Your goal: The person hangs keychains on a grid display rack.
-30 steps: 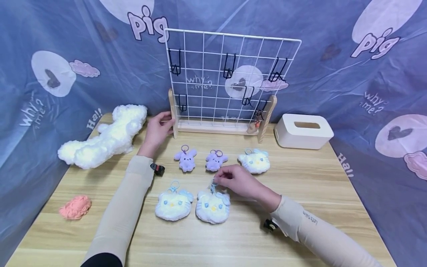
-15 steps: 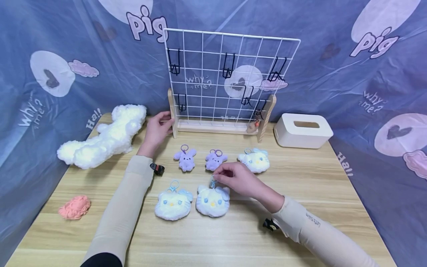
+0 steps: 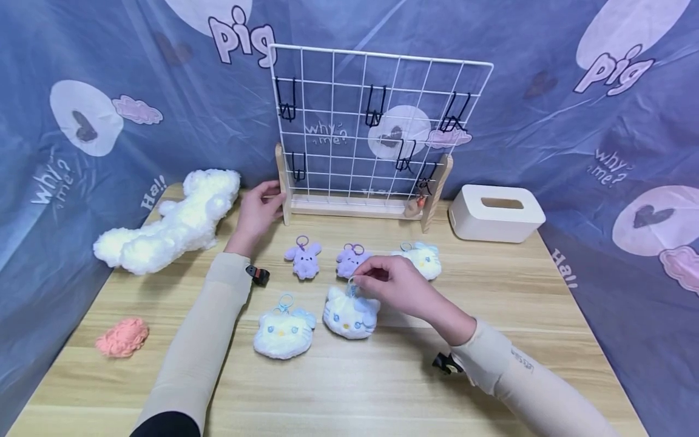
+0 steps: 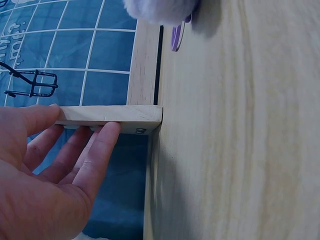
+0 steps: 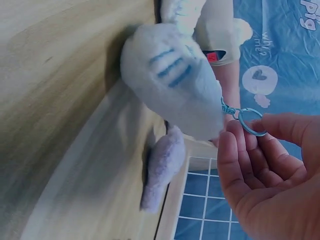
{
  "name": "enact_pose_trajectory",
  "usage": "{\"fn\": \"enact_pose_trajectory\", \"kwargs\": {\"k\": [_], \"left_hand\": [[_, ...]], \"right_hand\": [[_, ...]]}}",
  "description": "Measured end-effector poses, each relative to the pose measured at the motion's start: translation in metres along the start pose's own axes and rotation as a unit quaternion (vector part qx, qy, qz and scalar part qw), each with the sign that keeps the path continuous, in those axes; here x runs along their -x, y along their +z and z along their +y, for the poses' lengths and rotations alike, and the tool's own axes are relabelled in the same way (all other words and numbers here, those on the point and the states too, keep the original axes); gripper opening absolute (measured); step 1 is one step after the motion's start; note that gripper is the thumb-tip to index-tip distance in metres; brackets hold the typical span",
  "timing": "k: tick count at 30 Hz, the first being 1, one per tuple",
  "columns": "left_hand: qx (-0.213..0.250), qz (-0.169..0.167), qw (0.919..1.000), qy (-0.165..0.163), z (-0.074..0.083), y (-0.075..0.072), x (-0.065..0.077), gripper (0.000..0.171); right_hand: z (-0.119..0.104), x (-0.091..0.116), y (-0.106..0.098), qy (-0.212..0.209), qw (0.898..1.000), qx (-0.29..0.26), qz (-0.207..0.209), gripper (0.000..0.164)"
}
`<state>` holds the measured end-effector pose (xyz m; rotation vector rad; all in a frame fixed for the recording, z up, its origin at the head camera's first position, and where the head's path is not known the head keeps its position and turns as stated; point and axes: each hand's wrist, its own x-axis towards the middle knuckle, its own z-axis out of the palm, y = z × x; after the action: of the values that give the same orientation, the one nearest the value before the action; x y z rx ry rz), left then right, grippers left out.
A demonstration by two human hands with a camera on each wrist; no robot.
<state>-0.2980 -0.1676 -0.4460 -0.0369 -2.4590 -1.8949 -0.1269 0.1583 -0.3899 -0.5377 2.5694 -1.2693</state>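
Observation:
My right hand [image 3: 398,286] pinches the light blue ring [image 5: 252,122] of a white cat-face plush keychain [image 3: 348,317] between thumb and forefinger. The plush hangs below that hand, tilted, and fills the upper middle of the right wrist view. At the back left my left hand [image 3: 260,212] holds the wooden side leg [image 4: 110,114] of a white wire grid rack [image 3: 363,54], thumb on one face and fingertips on the other. A second white cat plush [image 3: 284,337] lies left of the held one. A third [image 3: 428,261] lies behind my right hand, partly covered by it.
Two purple plush keychains [image 3: 304,262] lie in front of the rack. Several black hooks [image 3: 374,109] hang on its grid. A white tissue box [image 3: 497,215] stands at the right, a fluffy white plush [image 3: 175,227] at the left, and a pink yarn bundle [image 3: 122,337] nearer the front.
The right hand has lifted the white cat plush by its ring, up and slightly toward the rack; it lay flat before. My left hand has stayed on the rack leg.

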Motion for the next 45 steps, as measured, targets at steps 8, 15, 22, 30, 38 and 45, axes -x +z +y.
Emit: {"fn": "enact_pose_trajectory", "kwargs": {"k": [8,15,22,30,38,45], "left_hand": [[-0.005,0.0,1.0,0.0,-0.001,0.0,-0.001,0.05],[-0.004,-0.001,1.0,0.0,0.002,0.001,0.001,0.05],[-0.004,-0.004,1.0,0.002,0.002,-0.001,0.001,0.051],[-0.003,0.0,1.0,0.002,0.002,0.0,0.001,0.05],[-0.003,-0.002,1.0,0.001,0.001,-0.001,0.0,0.05],[-0.001,-0.004,1.0,0.0,0.002,-0.001,0.0,0.051]], "right_hand": [[-0.005,0.0,-0.003,0.004,1.0,-0.005,0.0,0.009],[-0.01,0.002,-0.004,-0.003,1.0,-0.007,0.01,0.008],[-0.013,0.002,-0.006,-0.013,1.0,-0.007,0.019,0.007],[-0.018,0.0,-0.013,-0.011,0.999,-0.005,0.032,0.008],[-0.02,-0.002,-0.022,-0.009,0.999,-0.003,0.039,0.014],[-0.016,-0.007,-0.028,-0.007,0.999,0.003,0.052,0.014]]}}
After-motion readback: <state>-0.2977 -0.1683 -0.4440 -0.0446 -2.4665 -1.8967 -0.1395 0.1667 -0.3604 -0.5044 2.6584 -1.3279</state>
